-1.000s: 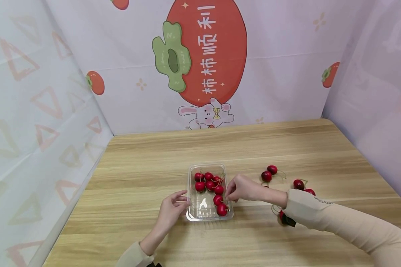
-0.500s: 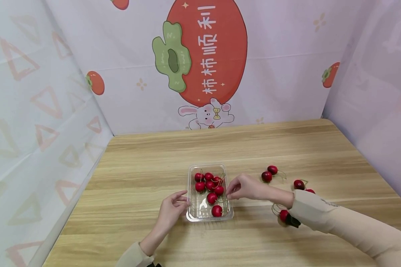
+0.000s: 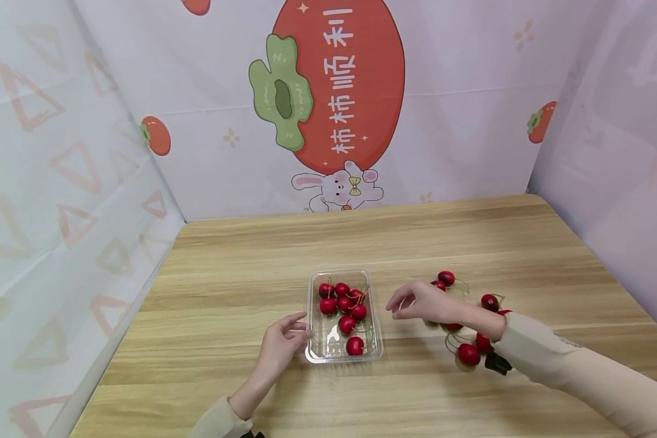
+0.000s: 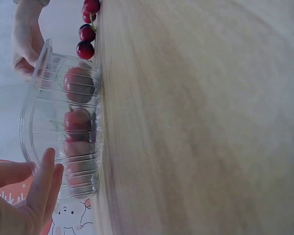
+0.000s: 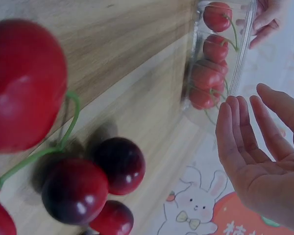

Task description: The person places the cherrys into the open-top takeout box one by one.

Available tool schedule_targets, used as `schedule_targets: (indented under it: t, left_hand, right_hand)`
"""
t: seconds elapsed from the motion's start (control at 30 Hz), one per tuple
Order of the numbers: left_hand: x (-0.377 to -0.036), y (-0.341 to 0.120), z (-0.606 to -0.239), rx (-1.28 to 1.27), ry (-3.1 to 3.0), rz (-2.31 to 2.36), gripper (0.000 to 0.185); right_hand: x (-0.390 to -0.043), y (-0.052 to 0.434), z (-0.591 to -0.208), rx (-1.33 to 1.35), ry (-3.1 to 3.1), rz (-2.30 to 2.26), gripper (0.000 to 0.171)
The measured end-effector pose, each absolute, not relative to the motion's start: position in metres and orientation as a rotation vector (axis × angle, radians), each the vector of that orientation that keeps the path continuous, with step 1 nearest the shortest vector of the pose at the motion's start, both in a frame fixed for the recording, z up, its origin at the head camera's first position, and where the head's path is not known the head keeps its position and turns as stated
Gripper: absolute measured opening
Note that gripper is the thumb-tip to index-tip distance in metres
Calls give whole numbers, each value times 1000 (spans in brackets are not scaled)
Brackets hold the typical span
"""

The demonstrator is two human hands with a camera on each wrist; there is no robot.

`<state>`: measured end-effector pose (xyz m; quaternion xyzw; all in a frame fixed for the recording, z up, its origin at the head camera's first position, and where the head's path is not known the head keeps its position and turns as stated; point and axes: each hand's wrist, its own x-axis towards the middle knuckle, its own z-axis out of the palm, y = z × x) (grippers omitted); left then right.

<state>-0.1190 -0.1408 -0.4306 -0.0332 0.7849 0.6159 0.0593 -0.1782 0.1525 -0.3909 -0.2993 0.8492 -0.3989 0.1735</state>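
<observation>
A clear plastic box [image 3: 319, 337] sits on the table with several red cherries [image 3: 344, 304] inside, most bunched at its far end and two nearer the front right. My left hand [image 3: 278, 348] is at the box's left side; in the left wrist view its thumb and fingers [image 4: 41, 183] hold the rim lightly between them. My right hand [image 3: 424, 302] hovers right of the box, its fingers loosely bent with nothing between them. Below and behind it are several loose cherries [image 3: 469, 354], some partly covered by my forearm. Close up, the right wrist view shows dark red cherries [image 5: 74, 191] with green stems.
The wooden table [image 3: 241, 261] runs back to a patterned cloth backdrop [image 3: 208, 73]. Another cloth wall [image 3: 49, 243] rises on the left. Further loose cherries [image 3: 446, 278] lie at the back right. A black strap [image 3: 497, 364] shows under my right sleeve.
Two cherries at the box's right side have rolled leftward inside it. My right hand has drawn back to the right, away from the box, and its fingers have loosened. The left hand stays put.
</observation>
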Motion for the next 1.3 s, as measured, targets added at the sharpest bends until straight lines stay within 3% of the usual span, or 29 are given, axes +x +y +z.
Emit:
schedule_targets:
  t: [1.3]
  left_hand:
    - [-118, -140, -427, -113, 2373, 1862, 43]
  right_hand:
    - [-181, 234, -391, -762, 2773, -974, 14]
